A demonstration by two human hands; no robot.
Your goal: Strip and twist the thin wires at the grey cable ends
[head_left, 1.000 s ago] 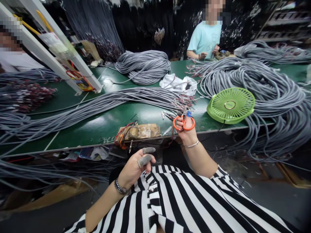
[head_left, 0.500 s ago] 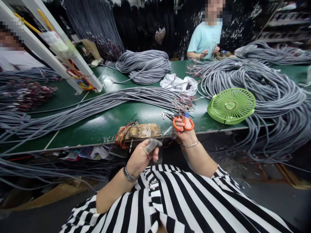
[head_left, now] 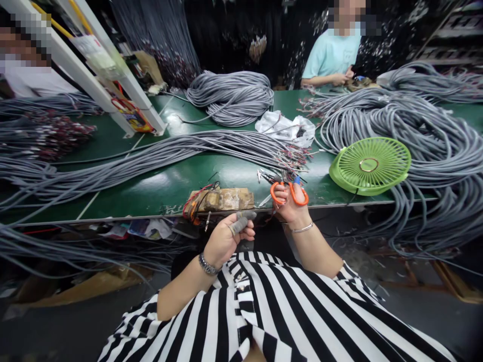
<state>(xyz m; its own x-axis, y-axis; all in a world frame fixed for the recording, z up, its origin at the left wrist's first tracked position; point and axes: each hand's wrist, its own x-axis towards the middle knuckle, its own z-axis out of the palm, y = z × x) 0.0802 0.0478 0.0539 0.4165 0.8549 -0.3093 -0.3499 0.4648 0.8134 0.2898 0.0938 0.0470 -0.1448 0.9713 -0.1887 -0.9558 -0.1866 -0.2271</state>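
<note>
Striped cloth point(head_left: 264, 306) is filling the nearest space, the person's own top. A watch point(head_left: 209, 265) is circling the left wrist and a bangle point(head_left: 302, 229) is circling the right. The left hand point(head_left: 226, 237) is hovering just short of the table's front edge, its fingers half curling and its grey-covered thumb and forefinger drawing close together (whether anything small is sitting between them, I cannot tell). The right hand point(head_left: 293, 207) is closing round the orange-handled scissors point(head_left: 291, 190), which are standing at the table's front edge, near the trimmed ends of the cable bundle; the blades are too hard to make out. Between the hands and slightly to the left, a taped block point(head_left: 226, 199) is lying along the edge, with thin wires point(head_left: 195, 203) trailing at its left end. On the green table point(head_left: 169, 188), a green fan point(head_left: 372, 165) is standing to the right of the scissors. Beyond, the grey cable bundle point(head_left: 181, 146) is stretching from the left, its reddish ends fanning out toward the scissors. A white plastic bag point(head_left: 279, 125) is lying behind those ends, and a coil of cable point(head_left: 234, 95) is resting farther back. Across the table, a co-worker in light blue point(head_left: 334, 55) is holding both hands close together.
</note>
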